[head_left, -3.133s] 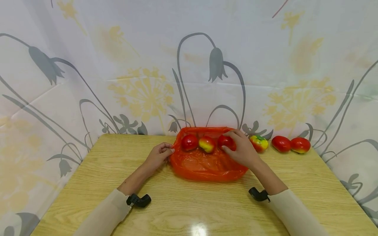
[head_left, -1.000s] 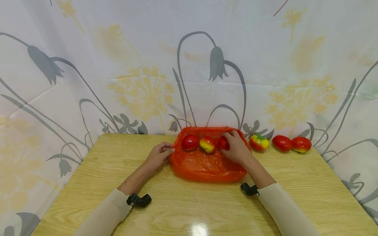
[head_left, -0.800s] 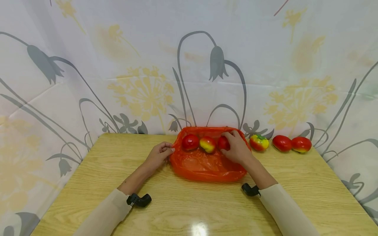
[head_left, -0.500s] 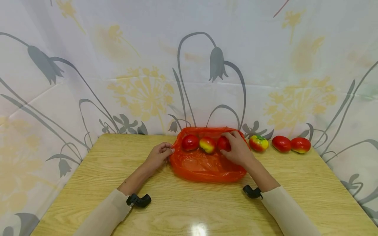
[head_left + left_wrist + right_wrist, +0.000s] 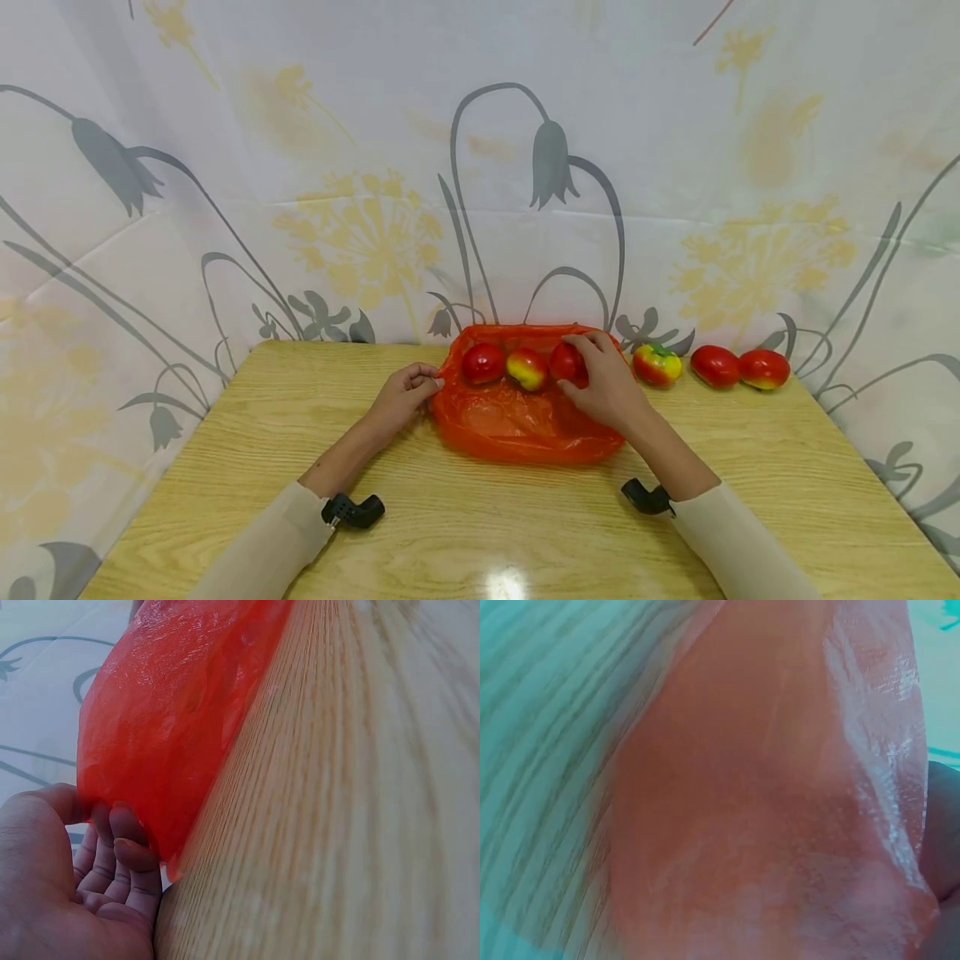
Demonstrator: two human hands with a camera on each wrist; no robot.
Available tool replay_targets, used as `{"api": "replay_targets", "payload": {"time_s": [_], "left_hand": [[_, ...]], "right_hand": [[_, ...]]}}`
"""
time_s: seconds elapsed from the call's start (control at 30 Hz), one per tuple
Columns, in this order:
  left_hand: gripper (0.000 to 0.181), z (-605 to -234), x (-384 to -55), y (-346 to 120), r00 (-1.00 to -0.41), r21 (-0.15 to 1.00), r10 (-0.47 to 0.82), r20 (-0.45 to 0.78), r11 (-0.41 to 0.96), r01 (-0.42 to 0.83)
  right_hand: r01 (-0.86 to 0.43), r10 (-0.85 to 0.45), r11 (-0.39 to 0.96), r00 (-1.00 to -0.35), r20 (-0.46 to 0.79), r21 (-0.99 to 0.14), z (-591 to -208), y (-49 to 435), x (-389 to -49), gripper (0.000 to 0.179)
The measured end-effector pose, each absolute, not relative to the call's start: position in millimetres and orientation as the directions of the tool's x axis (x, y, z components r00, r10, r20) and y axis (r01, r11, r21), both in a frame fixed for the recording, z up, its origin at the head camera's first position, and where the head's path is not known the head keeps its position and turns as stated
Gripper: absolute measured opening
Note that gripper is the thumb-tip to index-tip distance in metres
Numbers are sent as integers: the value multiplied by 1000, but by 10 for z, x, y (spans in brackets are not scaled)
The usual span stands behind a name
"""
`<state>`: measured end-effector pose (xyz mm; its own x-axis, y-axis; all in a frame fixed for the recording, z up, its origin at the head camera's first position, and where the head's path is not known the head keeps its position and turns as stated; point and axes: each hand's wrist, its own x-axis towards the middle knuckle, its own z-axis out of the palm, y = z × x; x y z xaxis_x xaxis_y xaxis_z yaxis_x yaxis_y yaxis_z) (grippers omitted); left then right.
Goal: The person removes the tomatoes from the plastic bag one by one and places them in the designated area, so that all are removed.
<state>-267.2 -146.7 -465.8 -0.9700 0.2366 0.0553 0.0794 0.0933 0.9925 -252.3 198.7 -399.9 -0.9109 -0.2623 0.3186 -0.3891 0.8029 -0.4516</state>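
An orange-red plastic bag [image 5: 525,450] lies spread like a shallow bowl at the middle back of the table. My left hand [image 5: 402,396] pinches its left rim between thumb and fingers; the left wrist view shows the thin film [image 5: 172,727] at the fingertips. Inside, a shiny red fruit [image 5: 483,363] and a red-yellow fruit [image 5: 527,368] sit side by side. To their right, my right hand [image 5: 609,390] reaches over the rim and grips another red fruit [image 5: 565,362], its right side hidden by the fingers. Bag film [image 5: 742,810] fills most of the right wrist view.
Right of the bag, a red-yellow fruit with a green leafy top [image 5: 657,365] and two red oval fruits, one [image 5: 715,366] beside the other [image 5: 764,368], stand along the back of the wooden table [image 5: 465,525]. A flower-patterned cloth [image 5: 375,125] hangs behind.
Since the oldest frame, the right hand and its red fruit have shifted slightly left, toward the red-yellow fruit. Lately the right forearm has swung a little right. The left hand stays put.
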Motion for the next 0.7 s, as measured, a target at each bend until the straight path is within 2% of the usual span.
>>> {"api": "replay_targets", "payload": {"time_s": [0.43, 0.7], "left_hand": [[24, -4656, -2663, -1463, -969, 994, 241, 53, 76, 74], [23, -4660, -2661, -1462, -969, 996, 241, 52, 61, 68]], "right_hand": [[-434, -265, 781, -882, 390, -449, -3995, 2006, -2387, 67], [-415, -249, 788, -890, 381, -455, -3979, 2038, -2324, 67]]}}
